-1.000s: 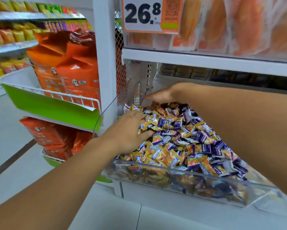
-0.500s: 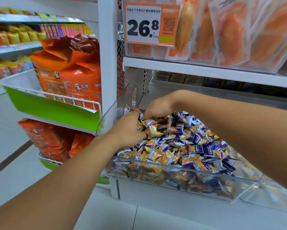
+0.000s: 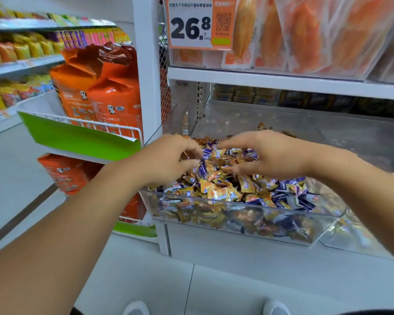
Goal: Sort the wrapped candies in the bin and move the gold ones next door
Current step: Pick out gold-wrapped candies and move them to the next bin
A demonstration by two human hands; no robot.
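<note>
Both hands are down on the heap of wrapped candies [image 3: 227,185] in the clear bin [image 3: 237,228], which sits on the lower shelf straight ahead at twelve o'clock. The left hand [image 3: 168,160] rests on the heap's nine o'clock side with its fingers curled into the wrappers; whether it pinches a particular piece cannot be told, since the fingertips are buried and blurred. The right hand [image 3: 266,155] lies over the heap toward two o'clock, palm down, fingers spread and slightly bent, reaching toward nine o'clock so that its tips nearly meet the left's. Gold and purple pieces are thoroughly mixed, lying at every angle, so no single long axis holds for them. The relation that counts is that the neighbouring compartment [image 3: 359,233] adjoins the bin at three o'clock, beyond a clear divider, and it looks to hold far fewer pieces. The right hand is the nearer one to it, so it seems the natural carrier for the gold ones, while the left is better placed to rake the pile.
</note>
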